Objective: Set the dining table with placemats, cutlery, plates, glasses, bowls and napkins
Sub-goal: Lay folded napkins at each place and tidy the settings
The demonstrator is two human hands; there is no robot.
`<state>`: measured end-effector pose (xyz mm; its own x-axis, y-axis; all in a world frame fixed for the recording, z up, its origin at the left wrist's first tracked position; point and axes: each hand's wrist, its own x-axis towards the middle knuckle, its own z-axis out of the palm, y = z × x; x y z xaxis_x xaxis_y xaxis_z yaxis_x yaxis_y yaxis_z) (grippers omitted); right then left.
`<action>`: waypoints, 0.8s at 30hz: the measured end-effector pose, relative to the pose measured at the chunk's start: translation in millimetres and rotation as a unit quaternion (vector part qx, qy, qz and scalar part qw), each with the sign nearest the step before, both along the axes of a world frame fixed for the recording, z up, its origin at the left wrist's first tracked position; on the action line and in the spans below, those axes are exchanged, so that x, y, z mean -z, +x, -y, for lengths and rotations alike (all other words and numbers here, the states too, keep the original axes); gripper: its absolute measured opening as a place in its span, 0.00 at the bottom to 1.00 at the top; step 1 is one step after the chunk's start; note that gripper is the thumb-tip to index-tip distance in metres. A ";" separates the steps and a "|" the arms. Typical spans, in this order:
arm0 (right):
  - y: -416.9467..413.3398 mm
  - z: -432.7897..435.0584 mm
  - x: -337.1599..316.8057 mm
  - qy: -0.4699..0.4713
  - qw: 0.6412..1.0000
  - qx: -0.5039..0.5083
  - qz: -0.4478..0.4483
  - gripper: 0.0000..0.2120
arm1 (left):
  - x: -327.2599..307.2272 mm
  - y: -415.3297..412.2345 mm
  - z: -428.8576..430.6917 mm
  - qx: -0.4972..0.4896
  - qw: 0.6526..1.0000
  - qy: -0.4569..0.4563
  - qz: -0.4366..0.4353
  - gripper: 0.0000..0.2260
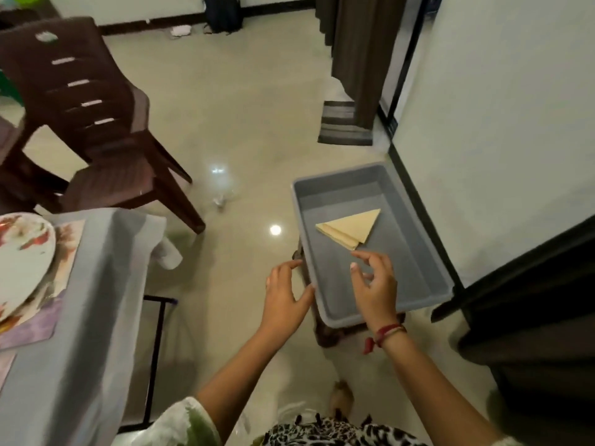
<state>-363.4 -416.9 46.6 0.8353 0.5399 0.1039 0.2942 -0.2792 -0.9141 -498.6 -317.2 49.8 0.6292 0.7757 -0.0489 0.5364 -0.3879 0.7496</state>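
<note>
Since the tub [402, 272] holds nothing but one folded yellow napkin [349, 227], the job looks to be near its end. At the left edge of the view the table [96, 284], under a grey cloth, already carries a placemat [69, 239] with a plate [22, 262] on it. Cutlery, glasses and bowls cannot be seen from here, so whether they are set cannot be told. At least this napkin is not yet on the table.

The napkin lies flat on the tub floor, folded to a triangle, near the middle and apart from the walls. The right hand [375, 288] hovers inside the tub, just short of the napkin's near corner. Its thumb and forefinger are parted and the other fingers loosely bent, holding nothing. The forefinger tip is close to the fold but not touching it.

The left hand [283, 294] is spread wide at the tub's near left rim, also holding nothing. Thumb and forefinger are at the rim; whether they touch it or sit just beside it cannot be told. The likely next move is a pinch on the napkin's near corner.
</note>
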 end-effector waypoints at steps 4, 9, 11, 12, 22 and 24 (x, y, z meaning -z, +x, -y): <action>31.5 -1.4 12.7 -0.028 0.999 -0.001 -0.022 0.09 | 4.5 29.3 -10.9 -0.001 1.000 -0.018 -0.020 0.21; 61.7 -14.2 27.2 -0.070 0.997 -0.010 -0.031 0.08 | 18.8 56.7 -31.5 0.002 0.998 -0.038 -0.046 0.22; 73.0 -20.5 31.5 -0.084 0.996 -0.015 -0.035 0.08 | 23.4 65.7 -40.2 0.000 0.998 -0.045 -0.051 0.22; 79.2 -25.8 33.7 -0.088 0.995 -0.017 -0.038 0.08 | 25.6 70.9 -46.0 0.000 0.997 -0.050 -0.051 0.22; 90.1 -96.8 28.5 -0.013 0.999 -0.036 0.005 0.09 | 14.3 89.4 -123.7 -0.030 0.998 -0.044 -0.013 0.19; 87.1 -103.2 26.2 -0.004 0.999 -0.039 0.014 0.09 | 11.7 83.5 -128.0 -0.034 0.999 -0.031 -0.001 0.19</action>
